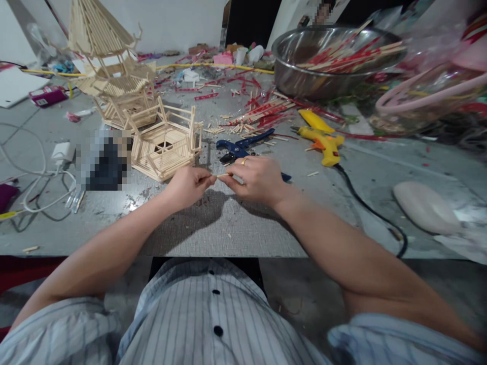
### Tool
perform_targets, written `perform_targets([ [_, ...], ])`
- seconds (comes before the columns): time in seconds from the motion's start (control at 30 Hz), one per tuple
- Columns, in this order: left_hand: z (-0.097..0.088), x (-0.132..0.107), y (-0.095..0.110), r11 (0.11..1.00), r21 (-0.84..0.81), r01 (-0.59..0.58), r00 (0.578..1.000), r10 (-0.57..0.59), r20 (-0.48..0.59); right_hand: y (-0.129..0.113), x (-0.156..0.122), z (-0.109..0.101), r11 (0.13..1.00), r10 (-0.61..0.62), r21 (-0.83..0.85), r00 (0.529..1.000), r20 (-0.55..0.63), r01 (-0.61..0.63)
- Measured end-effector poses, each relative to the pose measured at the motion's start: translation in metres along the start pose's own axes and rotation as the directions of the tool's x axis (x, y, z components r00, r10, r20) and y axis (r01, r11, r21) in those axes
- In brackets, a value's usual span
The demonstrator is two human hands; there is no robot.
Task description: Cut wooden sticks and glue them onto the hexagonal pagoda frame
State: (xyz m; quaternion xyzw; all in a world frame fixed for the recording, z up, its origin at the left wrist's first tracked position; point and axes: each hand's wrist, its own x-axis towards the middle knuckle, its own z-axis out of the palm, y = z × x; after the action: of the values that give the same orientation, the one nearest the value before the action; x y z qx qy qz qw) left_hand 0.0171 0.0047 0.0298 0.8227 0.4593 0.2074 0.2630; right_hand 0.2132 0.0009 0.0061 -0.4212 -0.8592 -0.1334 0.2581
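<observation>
My left hand and my right hand meet over the grey table, both pinched on the ends of one short wooden stick. A ring shows on my right hand. Just beyond my left hand sits a small hexagonal stick frame. Behind it stands a taller stick pagoda model. Blue-handled cutters lie right behind my right hand, partly hidden by it.
A yellow glue gun with a black cord lies right of the cutters. A steel bowl holds red-tipped sticks, and more are scattered nearby. White charger and cables lie at left, a pale oval object at right.
</observation>
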Motion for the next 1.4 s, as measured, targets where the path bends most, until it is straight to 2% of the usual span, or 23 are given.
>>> perform_targets([
  [0.13, -0.007, -0.001, -0.002, 0.988, -0.012, -0.157, 0.979, 0.157, 0.131, 0.01, -0.002, -0.003, 0.983, -0.084, 0.169, 0.994, 0.073, 0.071],
  [0.37, -0.013, -0.001, 0.001, 0.978, -0.121, -0.167, 0.951, 0.192, 0.242, 0.013, -0.001, -0.008, 0.934, -0.09, 0.357, 0.982, 0.164, 0.026],
  [0.5, -0.017, -0.001, 0.003, 0.96, -0.238, -0.147, 0.935, 0.213, 0.285, 0.013, 0.003, -0.013, 0.825, -0.116, 0.565, 0.969, 0.219, -0.029],
  [0.7, -0.018, -0.003, 0.003, 0.925, -0.37, -0.089, 0.95, 0.19, 0.248, 0.018, 0.007, -0.019, 0.624, -0.015, 0.75, 0.956, 0.292, -0.219],
  [0.77, -0.017, -0.004, 0.003, 0.908, -0.411, -0.078, 0.968, 0.167, 0.187, 0.025, 0.006, -0.014, 0.652, 0.124, 0.706, 0.957, 0.261, -0.277],
  [0.87, -0.013, -0.003, 0.0, 0.88, -0.474, -0.035, 0.992, 0.089, 0.091, 0.041, 0.004, 0.002, 0.821, 0.356, 0.457, 0.933, 0.06, -0.343],
  [0.93, -0.009, -0.001, -0.002, 0.869, -0.495, -0.008, 0.996, 0.052, 0.075, 0.054, 0.001, 0.015, 0.889, 0.414, 0.244, 0.908, -0.071, -0.386],
  [1.03, -0.004, 0.002, -0.009, 0.886, -0.464, -0.009, 0.997, 0.043, 0.062, 0.076, -0.005, 0.03, 0.901, 0.434, 0.079, 0.883, -0.18, -0.427],
  [1.1, -0.002, 0.003, -0.013, 0.899, -0.438, -0.016, 0.999, 0.035, 0.035, 0.088, -0.009, 0.036, 0.9, 0.434, 0.045, 0.877, -0.206, -0.434],
  [1.17, 0.0, 0.004, -0.015, 0.899, -0.437, -0.006, 1.0, 0.011, 0.008, 0.097, -0.012, 0.037, 0.883, 0.465, 0.028, 0.866, -0.183, -0.468],
  [1.3, 0.001, 0.005, -0.013, 0.857, -0.508, 0.086, 0.996, -0.091, 0.015, 0.096, -0.01, 0.031, 0.834, 0.548, -0.003, 0.827, -0.128, -0.553],
  [1.33, 0.002, 0.005, -0.013, 0.845, -0.523, 0.112, 0.993, -0.117, 0.024, 0.092, -0.008, 0.029, 0.844, 0.533, 0.025, 0.836, -0.13, -0.535],
  [1.4, 0.002, 0.005, -0.012, 0.831, -0.536, 0.148, 0.987, -0.156, 0.031, 0.078, -0.004, 0.025, 0.889, 0.448, 0.162, 0.887, -0.112, -0.428],
])
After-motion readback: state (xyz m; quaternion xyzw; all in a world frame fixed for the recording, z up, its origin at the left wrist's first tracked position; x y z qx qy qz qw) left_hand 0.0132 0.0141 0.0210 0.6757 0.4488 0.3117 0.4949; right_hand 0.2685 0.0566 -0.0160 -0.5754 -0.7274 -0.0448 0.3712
